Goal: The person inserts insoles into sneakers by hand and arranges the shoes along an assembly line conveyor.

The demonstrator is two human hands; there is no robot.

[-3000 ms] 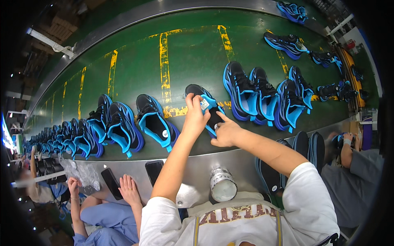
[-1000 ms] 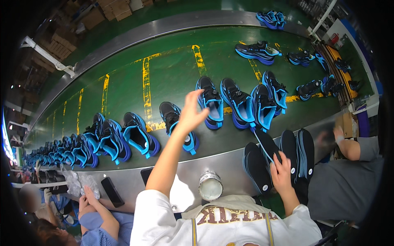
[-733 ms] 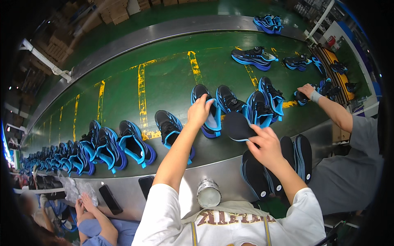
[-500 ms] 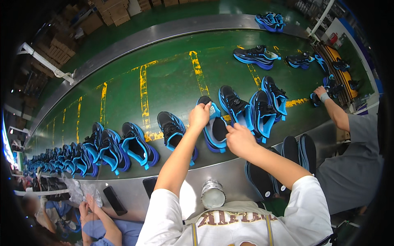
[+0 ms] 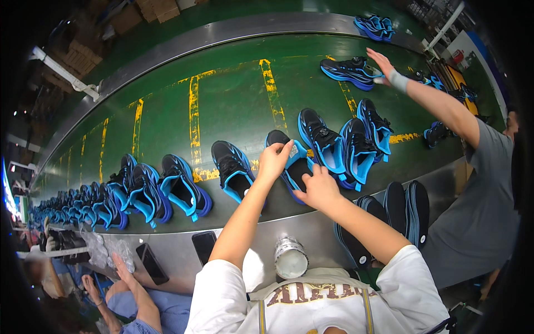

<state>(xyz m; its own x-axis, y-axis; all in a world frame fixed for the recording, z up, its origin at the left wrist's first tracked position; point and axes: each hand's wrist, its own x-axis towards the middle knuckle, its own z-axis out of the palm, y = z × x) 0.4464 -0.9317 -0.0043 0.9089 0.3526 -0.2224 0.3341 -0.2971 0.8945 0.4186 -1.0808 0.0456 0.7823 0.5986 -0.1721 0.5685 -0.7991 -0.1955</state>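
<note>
A black and blue sneaker (image 5: 276, 136) lies in front of me on the green conveyor belt, its light blue collar turned towards me. My left hand (image 5: 273, 162) pinches it at the tongue, beside a small pale label. Over the heel end, my right hand (image 5: 321, 188) has its thumb and fingers set on either side of the collar. Inside the opening a black insole (image 5: 298, 170) shows in part; the hands cover some of it. Left of my hands stands another sneaker (image 5: 226, 156), and a similar sneaker (image 5: 316, 127) is close on the right.
A long row of sneakers (image 5: 146, 183) runs left along the belt (image 5: 228, 94). Stacked black insoles (image 5: 394, 209), two phones (image 5: 151, 263) and a wrapped round container (image 5: 290, 259) lie on the metal ledge. At right, a co-worker's arm (image 5: 434, 103) reaches over the belt towards a far sneaker (image 5: 345, 68).
My right hand has moved slightly at the heel, its thumb and fingers now wider apart. The co-worker's hand at right has swung from the near shoes to the far sneaker.
</note>
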